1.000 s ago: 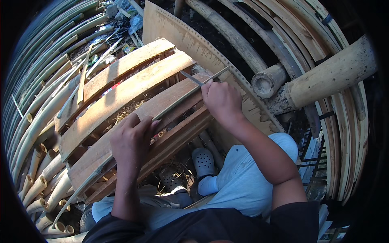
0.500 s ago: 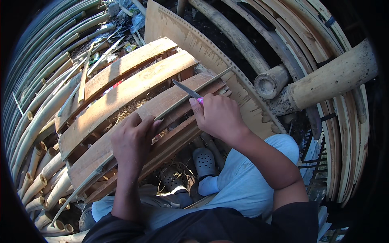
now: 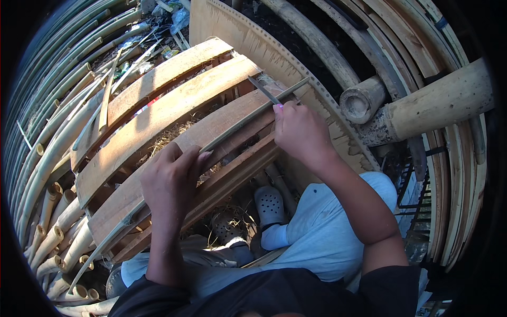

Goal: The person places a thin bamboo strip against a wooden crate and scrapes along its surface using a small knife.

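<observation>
Bamboo strip [image 3: 237, 126] over the crate [image 3: 174, 101], clasped midway along the crate's near side in curled left hand [image 3: 168, 178], and crossed at the crate's right end by a knife [image 3: 263, 89] gripped in closed right hand [image 3: 302, 129].

Right hand [image 3: 302, 129] conceals most of the knife handle [image 3: 278, 108]. Left hand [image 3: 170, 178] covers part of the strip [image 3: 253, 117]. The lower edge crops the black shirt [image 3: 227, 298].

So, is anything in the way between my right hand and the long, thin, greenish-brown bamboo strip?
Nothing visible is: your right hand holds a small grey metal knife that crosses the bamboo strip near its far end in this view. Your left hand grips it lower down, clear of the knife.
</observation>
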`<state>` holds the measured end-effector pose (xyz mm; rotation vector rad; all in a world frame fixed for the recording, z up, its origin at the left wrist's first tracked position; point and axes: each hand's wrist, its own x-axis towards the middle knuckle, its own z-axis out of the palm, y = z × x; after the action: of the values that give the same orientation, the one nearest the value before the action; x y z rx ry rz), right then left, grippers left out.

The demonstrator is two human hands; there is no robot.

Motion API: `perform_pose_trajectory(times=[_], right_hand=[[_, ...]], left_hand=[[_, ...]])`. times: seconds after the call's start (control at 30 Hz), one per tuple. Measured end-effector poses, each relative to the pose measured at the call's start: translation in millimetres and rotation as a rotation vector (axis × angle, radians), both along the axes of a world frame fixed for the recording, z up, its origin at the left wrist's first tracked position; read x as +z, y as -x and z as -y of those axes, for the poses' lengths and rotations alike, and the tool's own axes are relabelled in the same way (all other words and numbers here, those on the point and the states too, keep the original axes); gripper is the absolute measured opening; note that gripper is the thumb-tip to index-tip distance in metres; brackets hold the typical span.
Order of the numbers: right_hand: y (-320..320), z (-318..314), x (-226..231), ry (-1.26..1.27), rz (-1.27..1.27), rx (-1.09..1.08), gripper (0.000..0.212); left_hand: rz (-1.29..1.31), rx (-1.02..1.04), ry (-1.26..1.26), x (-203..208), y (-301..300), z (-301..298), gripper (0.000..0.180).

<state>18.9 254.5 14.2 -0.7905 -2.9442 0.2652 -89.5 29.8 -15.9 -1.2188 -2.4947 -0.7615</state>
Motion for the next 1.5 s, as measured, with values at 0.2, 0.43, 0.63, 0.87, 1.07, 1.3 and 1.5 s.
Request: perform_pose_trajectory(times=[0.2,0.43,0.63,0.87,1.07,1.3,1.5], right_hand=[[-1.2,46.8,4.2,0.1,0.085,0.179,0.04],[3.9,-19.7,4.1,-0.05,-0.013,-0.159,0.042],[-4.1,35.5,-13.7,0.081,-0.056,0.093,0.047],[-3.4,36.0,-7.5,0.053,-0.042,0.084,0.044],[1.9,23.5,-4.0,0.065,-0.077,0.072,0.042],[1.1,18.9,-6.7,0.031,-0.074,0.125,0.04],[-2.3,32.3,-28.9,0.029,-0.149,0.171,0.038]], left_hand=[[0.024,-0.015,-0.014,-4.4,0.4,-3.1,0.02],[0.015,-0.005,-0.002,-1.2,-1.0,-2.7,0.02],[0.009,0.03,0.007,-3.2,0.2,0.4,0.018],[0.058,0.049,-0.035,-4.2,-0.4,-3.6,0.017],[0.038,0.041,0.023,-0.3,-0.1,-1.6,0.021],[0.05,0.047,0.009,-1.3,0.3,-1.9,0.022],[0.081,0.055,-0.002,-2.8,1.2,-2.4,0.021]])
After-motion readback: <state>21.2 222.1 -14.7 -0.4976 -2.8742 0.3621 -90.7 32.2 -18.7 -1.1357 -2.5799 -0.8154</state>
